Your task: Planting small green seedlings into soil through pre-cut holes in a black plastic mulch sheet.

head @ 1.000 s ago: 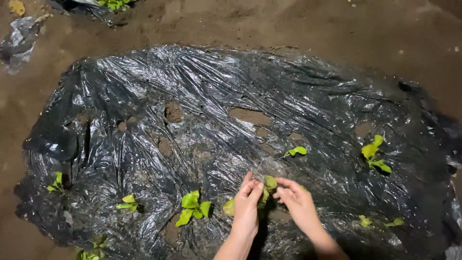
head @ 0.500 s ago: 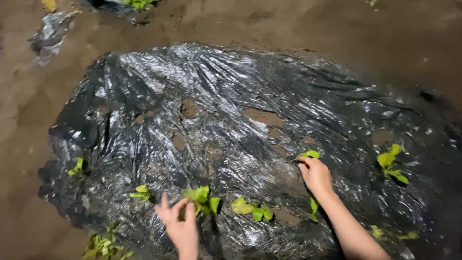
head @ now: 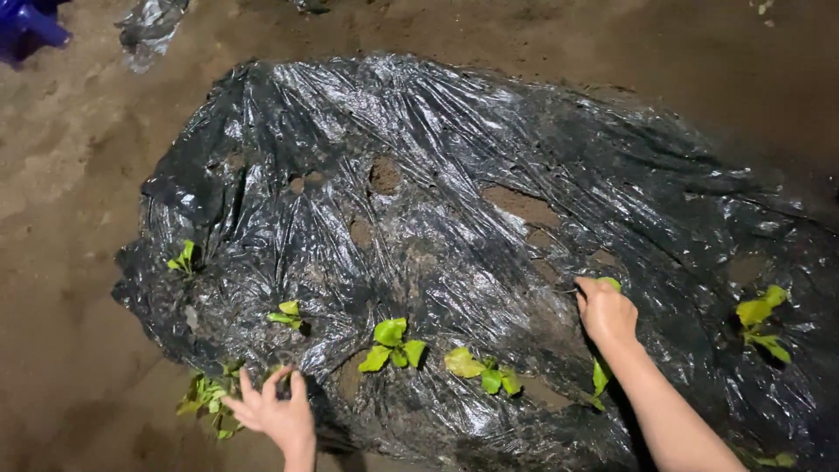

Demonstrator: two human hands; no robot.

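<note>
A crinkled black plastic sheet (head: 489, 157) covers a mound of soil, with holes that show brown earth. Small green seedlings stand in holes along its near side, one (head: 391, 343) in the middle and one (head: 479, 369) just right of it. My right hand (head: 605, 310) rests on the sheet with its fingers closed around a small seedling (head: 610, 283), only a leaf tip showing. My left hand (head: 273, 411) is at the sheet's lower left edge, fingers spread, next to a loose bunch of seedlings (head: 208, 398) on the ground.
Bare brown soil (head: 61, 218) surrounds the sheet. More seedlings grow at the left edge (head: 183, 258), lower left (head: 286, 313) and far right (head: 759, 316). A blue object (head: 26, 22) and a scrap of plastic (head: 149, 22) lie at the top left.
The view has shifted left. My left hand moved down and left toward the loose bunch of seedlings. My right hand stayed at the small seedling and closed further around it.
</note>
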